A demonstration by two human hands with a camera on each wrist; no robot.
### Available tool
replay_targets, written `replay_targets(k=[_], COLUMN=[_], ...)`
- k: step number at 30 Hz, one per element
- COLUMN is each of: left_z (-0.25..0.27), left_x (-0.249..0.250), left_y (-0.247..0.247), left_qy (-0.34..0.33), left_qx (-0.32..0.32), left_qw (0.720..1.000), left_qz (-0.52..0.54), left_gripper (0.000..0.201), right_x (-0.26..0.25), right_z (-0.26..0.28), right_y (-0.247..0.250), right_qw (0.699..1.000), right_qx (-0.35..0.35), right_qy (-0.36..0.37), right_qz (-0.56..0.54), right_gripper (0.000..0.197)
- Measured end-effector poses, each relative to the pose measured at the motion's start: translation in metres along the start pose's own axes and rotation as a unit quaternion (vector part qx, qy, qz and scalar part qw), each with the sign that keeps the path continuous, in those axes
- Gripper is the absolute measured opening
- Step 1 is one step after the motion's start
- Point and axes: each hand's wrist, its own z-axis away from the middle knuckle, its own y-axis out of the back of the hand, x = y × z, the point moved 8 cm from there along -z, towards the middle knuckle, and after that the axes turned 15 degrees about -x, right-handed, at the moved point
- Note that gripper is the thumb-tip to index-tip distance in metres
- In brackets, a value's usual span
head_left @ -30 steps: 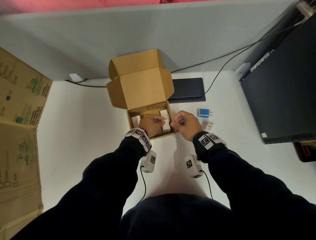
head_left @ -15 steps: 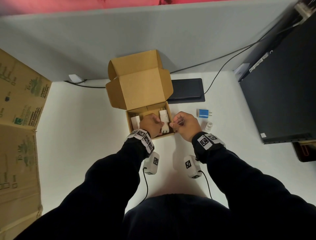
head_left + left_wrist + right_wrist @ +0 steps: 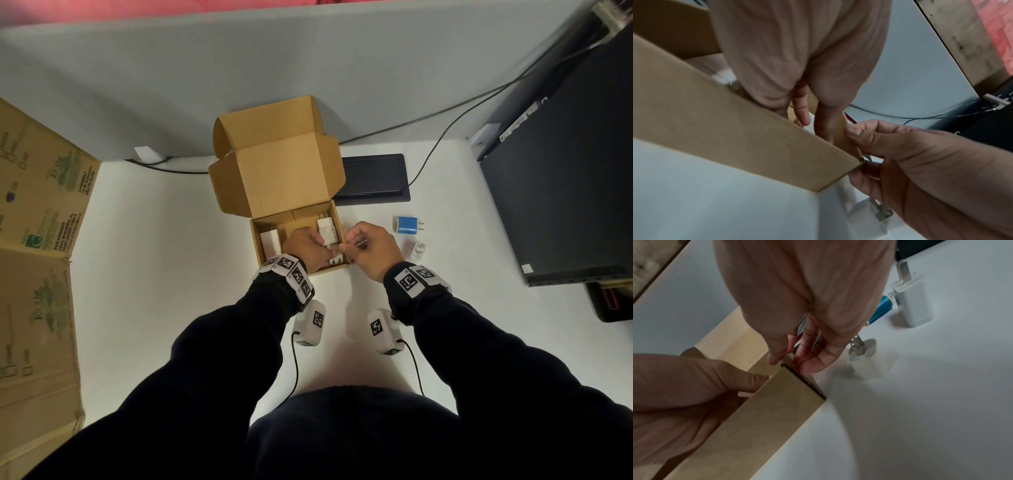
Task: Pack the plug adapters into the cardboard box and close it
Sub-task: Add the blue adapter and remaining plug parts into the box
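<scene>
The cardboard box (image 3: 257, 246) stands open on the white table, its lid (image 3: 277, 171) tipped up at the back. Two white plug adapters lie inside, one at the left (image 3: 270, 241) and one at the right (image 3: 327, 229). My left hand (image 3: 306, 248) reaches into the front right of the box and holds a third white adapter (image 3: 335, 261), mostly hidden by the fingers (image 3: 801, 113). My right hand (image 3: 346, 246) pinches the box's right wall at the front corner (image 3: 786, 365). A blue adapter (image 3: 407, 225) and a small white adapter (image 3: 417, 250) lie to its right.
A second white adapter (image 3: 867, 363) stands close to my right fingers, beside another (image 3: 912, 305). A black pad (image 3: 371, 178) lies behind the box and a dark monitor (image 3: 565, 192) at the right. Large flattened cartons (image 3: 37, 240) cover the left edge. A cable (image 3: 445, 133) runs along the back wall.
My left hand has pushed the white adapter a little lower into the front right of the box. My right hand keeps its pinch on the box corner.
</scene>
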Motion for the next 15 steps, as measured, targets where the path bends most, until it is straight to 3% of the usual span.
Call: replay_targets(k=[4,10,15], left_z=[-0.012,-0.005,-0.004], left_x=[-0.009,0.008,0.004], left_y=[0.002,-0.008,-0.006], left_qy=[0.024,0.004,-0.002], left_qx=[0.000,-0.034,-0.012], left_qw=[1.000,0.995,0.998], left_qz=[0.007,-0.089,-0.061], left_gripper=[0.047,0.044,0.048], right_x=[-0.001,-0.001,-0.002], right_z=[0.000,0.000,0.001], right_y=[-0.001,-0.001,-0.001], right_qw=[1.000,1.000,1.000], right_qx=[-0.006,-0.010,-0.010], right_qy=[0.001,-0.001,-0.009], right_qz=[-0.004,0.001,-0.001], right_gripper=[0.015,0.014,0.015])
